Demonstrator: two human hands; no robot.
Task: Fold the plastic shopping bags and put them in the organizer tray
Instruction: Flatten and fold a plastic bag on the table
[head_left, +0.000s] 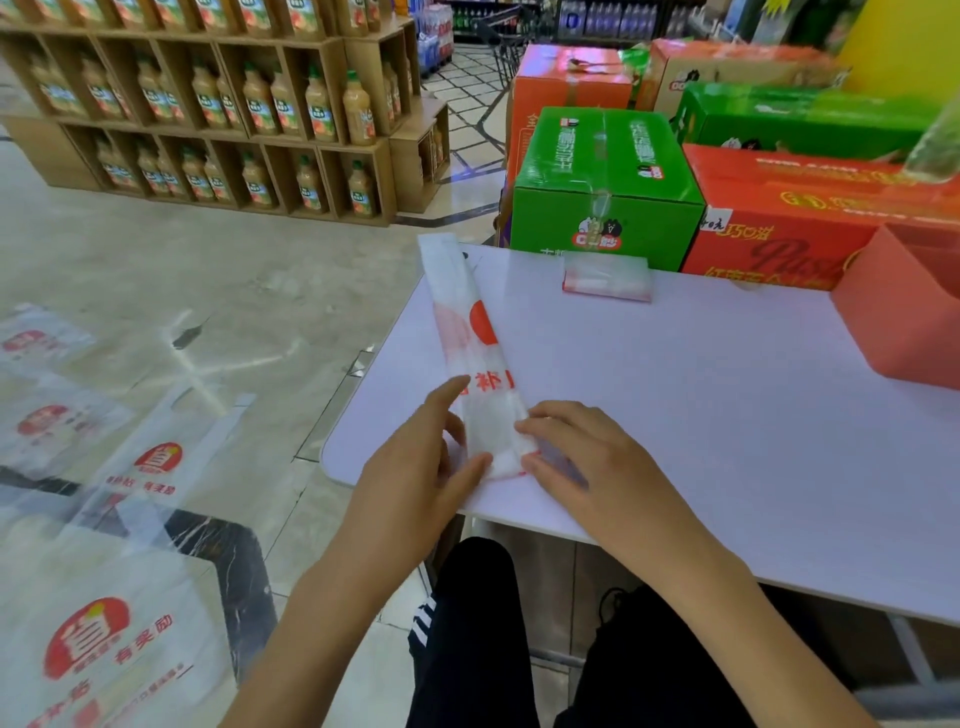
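Observation:
A white plastic bag (470, 332) with red print lies folded into a long narrow strip along the left part of the white table (701, 415). My left hand (415, 467) holds its near end from the left, thumb on the end and index finger along the edge. From the right, my right hand (576, 457) pinches the same near end between fingertips and thumb. A second bag (608, 278), folded into a small flat packet, lies at the table's far side. The salmon-red organizer tray (898, 322) stands at the table's right edge, apart from both hands.
Several unfolded bags (150, 467) with red logos lie spread low on the left. Green (602, 176) and red (779, 218) cartons stand right behind the table. Wooden shelves of juice bottles (234, 104) line the far left. My dark-trousered legs sit under the table's near edge.

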